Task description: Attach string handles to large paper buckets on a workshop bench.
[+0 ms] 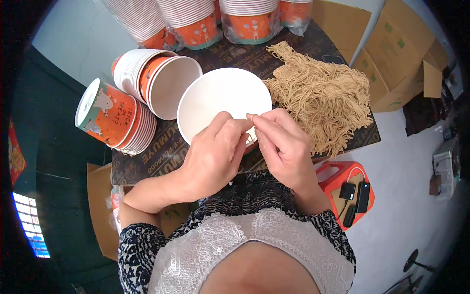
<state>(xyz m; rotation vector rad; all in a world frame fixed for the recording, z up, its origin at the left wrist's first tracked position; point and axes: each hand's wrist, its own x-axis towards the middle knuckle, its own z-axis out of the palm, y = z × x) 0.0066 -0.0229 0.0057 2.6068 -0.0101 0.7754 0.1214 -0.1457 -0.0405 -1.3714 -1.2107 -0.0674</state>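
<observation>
A paper bucket, white inside with a bit of orange showing at its near side, stands open at the table's front edge. My left hand is closed over its near rim, fingertips pinched together. Right beside it my right hand pinches thumb against forefinger, the tips of both hands almost touching. What the fingers hold is too small and too covered to make out. A heap of tan cords lies to the right of the bucket, close to my right hand.
Nested stacks of orange paper buckets lie on their sides at the left. Plastic-wrapped stacks line the far edge of the dark table. Cardboard boxes stand far right. A red stool with black devices is near right.
</observation>
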